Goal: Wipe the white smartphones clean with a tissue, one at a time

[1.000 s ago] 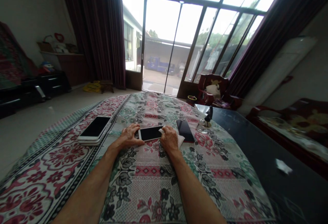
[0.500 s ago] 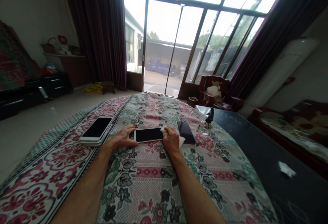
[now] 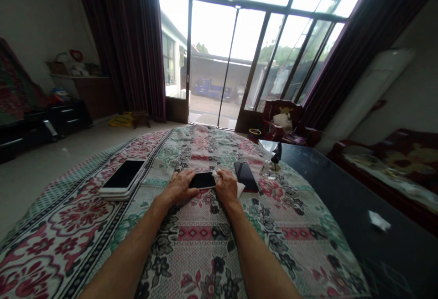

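A white-edged phone [image 3: 202,180] with a dark screen lies flat on the flowered tablecloth [image 3: 205,244]. My left hand [image 3: 179,186] covers the phone's left end, fingers curled over its edge and holding it down. My right hand [image 3: 226,186] is closed on a white cloth [image 3: 239,189] pressed against the phone's right end. A black phone [image 3: 245,175] lies just right of the cloth.
A stack of white phones [image 3: 122,178] sits at the left of the tablecloth. A small glass piece with a dark figure [image 3: 273,162] stands at the corner of the dark glossy table [image 3: 342,207], which bears a crumpled white scrap [image 3: 379,220]. Beyond are glass doors, curtains and a wooden chair.
My left hand has slid right over the phone, now hiding its left half. My right hand with the cloth stays at the phone's right end.
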A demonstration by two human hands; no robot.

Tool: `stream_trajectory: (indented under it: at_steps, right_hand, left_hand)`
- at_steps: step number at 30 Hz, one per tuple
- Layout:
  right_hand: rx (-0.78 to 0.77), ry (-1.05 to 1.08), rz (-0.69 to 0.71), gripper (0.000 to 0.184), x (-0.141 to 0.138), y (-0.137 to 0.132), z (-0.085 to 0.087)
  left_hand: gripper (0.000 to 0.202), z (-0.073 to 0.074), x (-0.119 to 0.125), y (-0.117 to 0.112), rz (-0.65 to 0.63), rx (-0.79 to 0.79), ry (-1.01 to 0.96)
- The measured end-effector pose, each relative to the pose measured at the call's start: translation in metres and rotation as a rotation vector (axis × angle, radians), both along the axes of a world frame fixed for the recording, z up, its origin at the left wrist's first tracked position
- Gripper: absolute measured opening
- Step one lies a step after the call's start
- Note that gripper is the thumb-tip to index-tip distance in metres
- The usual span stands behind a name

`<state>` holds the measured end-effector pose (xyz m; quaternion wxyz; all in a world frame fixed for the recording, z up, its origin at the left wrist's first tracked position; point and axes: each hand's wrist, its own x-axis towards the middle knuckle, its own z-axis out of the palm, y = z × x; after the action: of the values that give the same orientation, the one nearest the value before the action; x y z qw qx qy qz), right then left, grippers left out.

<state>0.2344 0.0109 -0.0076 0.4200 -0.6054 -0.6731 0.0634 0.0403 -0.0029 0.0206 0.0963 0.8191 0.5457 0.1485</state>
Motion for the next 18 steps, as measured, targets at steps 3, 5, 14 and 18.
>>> stream_trajectory:
  at_steps: [3, 5, 14, 18]
  right_hand:
    - [-0.031, -0.068, -0.020, 0.033, 0.002, 0.002, 0.001]
    - [-0.037, -0.079, -0.037, 0.033, 0.003, 0.002, 0.002]
    - [-0.025, 0.046, -0.069, 0.032, 0.007, 0.006, 0.003]
    - [0.067, 0.245, -0.068, 0.030, 0.008, 0.008, 0.011]
  left_hand:
    - [0.058, 0.003, 0.005, 0.005, -0.036, 0.008, -0.006]
    - [0.055, 0.005, 0.011, 0.010, -0.062, 0.020, -0.010]
    - [0.040, 0.008, 0.020, 0.017, -0.090, 0.020, -0.111]
    - [0.045, 0.019, 0.006, 0.011, -0.134, -0.188, -0.382]
